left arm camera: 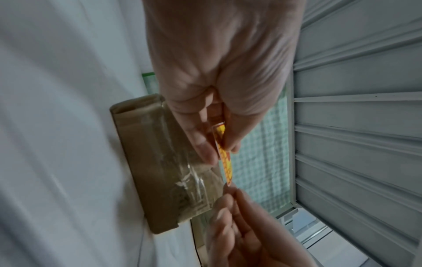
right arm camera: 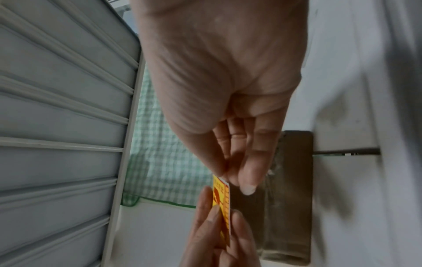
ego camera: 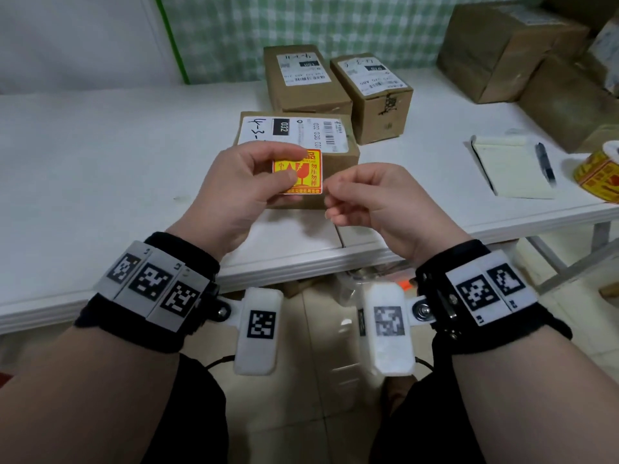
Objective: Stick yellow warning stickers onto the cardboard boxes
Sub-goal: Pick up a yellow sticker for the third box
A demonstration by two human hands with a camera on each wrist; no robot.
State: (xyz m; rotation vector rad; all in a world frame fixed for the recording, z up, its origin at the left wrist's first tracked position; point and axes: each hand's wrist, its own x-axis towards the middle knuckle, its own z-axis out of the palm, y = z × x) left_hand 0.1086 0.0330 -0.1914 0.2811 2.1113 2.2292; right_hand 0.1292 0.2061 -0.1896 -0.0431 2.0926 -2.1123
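Note:
A yellow and red warning sticker (ego camera: pixel 310 174) is held up over the nearest cardboard box (ego camera: pixel 335 162), which carries a white shipping label. My left hand (ego camera: pixel 290 169) pinches the sticker's left side between thumb and forefinger. My right hand (ego camera: pixel 330 191) has its fingers curled, and thumb and forefinger pinch the sticker's lower right corner. The left wrist view shows the sticker (left arm camera: pixel 226 168) edge-on between my left hand (left arm camera: pixel 217 150) and right hand (left arm camera: pixel 230 198), in front of the box (left arm camera: pixel 155 162). In the right wrist view my right hand (right arm camera: pixel 228 173) meets the sticker (right arm camera: pixel 220 196) at its corner.
Two more labelled boxes (ego camera: pixel 301 78) (ego camera: pixel 371 95) stand behind the near one on the white table (ego camera: pixel 100 162). Larger boxes (ego camera: pixel 502 48) are stacked at the back right. A notepad (ego camera: pixel 512 165), a pen (ego camera: pixel 546 164) and a roll of stickers (ego camera: pixel 599 172) lie at the right edge.

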